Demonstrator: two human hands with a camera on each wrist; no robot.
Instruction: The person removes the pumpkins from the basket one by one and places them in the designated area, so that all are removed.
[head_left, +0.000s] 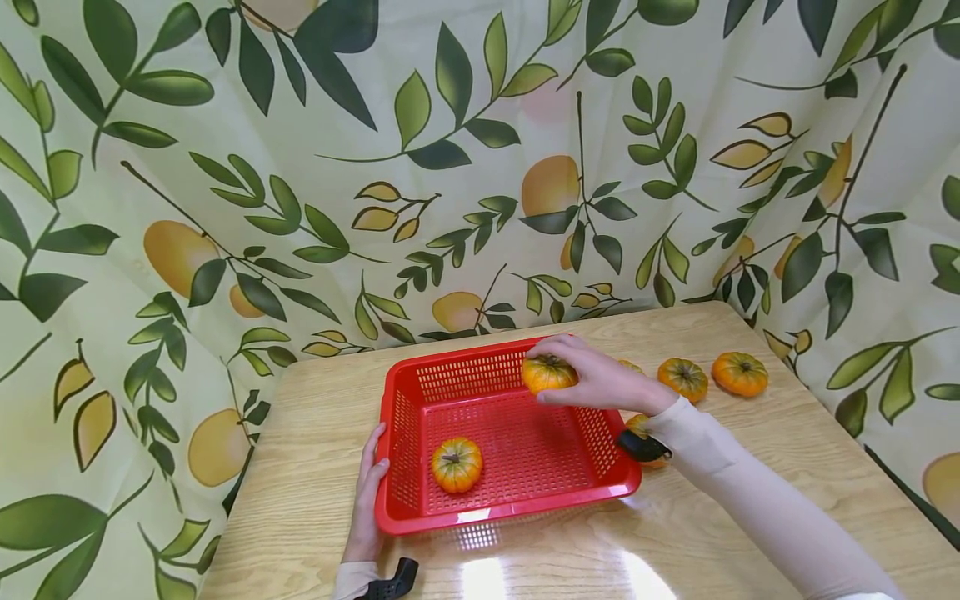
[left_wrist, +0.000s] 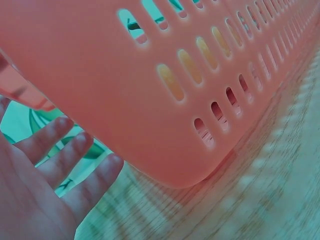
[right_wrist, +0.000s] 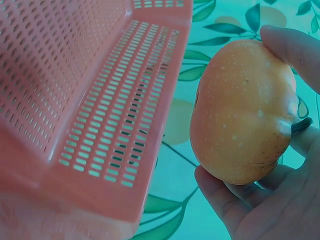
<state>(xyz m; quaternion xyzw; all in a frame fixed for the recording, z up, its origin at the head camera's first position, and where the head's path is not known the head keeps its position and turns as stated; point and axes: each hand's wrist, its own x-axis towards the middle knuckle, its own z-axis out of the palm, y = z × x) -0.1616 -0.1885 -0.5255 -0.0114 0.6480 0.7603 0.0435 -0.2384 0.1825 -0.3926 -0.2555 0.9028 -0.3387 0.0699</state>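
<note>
Over the right part of a red plastic basket (head_left: 510,508), my right hand (head_left: 603,375) grips a small orange pumpkin (head_left: 547,374). In the right wrist view, thumb and fingers curl round the pumpkin (right_wrist: 245,112) from opposite sides, and its dark stem points toward the palm. Another small pumpkin (head_left: 457,465) lies on the basket floor, toward the left. My left hand (head_left: 365,508) rests against the basket's left side. The left wrist view shows its extended fingers (left_wrist: 95,185) spread along the basket's outer wall (left_wrist: 120,115).
Right of the basket, several pumpkins stand on the wooden table (head_left: 315,433), among them one pumpkin (head_left: 682,380) and another pumpkin (head_left: 739,373). One more is partly hidden behind the right wrist. A leaf-patterned cloth (head_left: 465,208) hangs behind the table.
</note>
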